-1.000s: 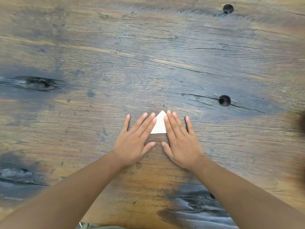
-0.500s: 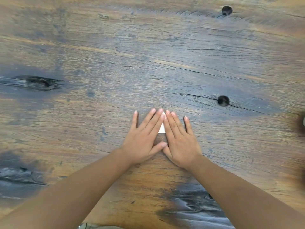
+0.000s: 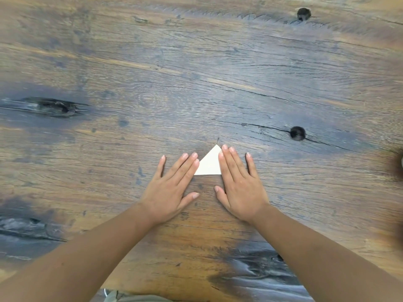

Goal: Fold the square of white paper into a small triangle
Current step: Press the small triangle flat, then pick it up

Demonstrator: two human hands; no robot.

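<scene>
Paper (image 3: 209, 163): white, already a small triangle, lying flat on the table (image 3: 196, 73) between the two hands, near the middle of the view. Apex points away from the person; base edge runs left-right, nearest the body. Long axis left-right along that base. Right part of the triangle hidden under the right fingers, lower left corner under the left fingertips, so full outline cannot be told

Left hand (image 3: 169, 192): palm down, flat on the wood, grasping nothing. Fingers (image 3: 185, 168) extended, angled toward the paper; index, middle and ring close together, little finger set apart to the left. Index and middle tips meet the paper's slanted left edge. Thumb out to the right, tip on bare wood below the base

Right hand (image 3: 241, 188): palm down, flat, fingers (image 3: 226, 162) straight, nothing clenched. Index lies along the paper's right side, pressing on it; its tip sits just beside the apex. Middle and ring alongside, little finger spread off to the right on the wood. Thumb points left, on the wood below the base, apart from the left thumb

Both forearms bare, reaching in from the lower corners

Table: weathered planks, brown with grey-blue patches. Dark knot (image 3: 297, 133) up and right of the paper, well apart; second knot (image 3: 303, 13) near the far edge; long dark split (image 3: 54, 106) at left
</scene>
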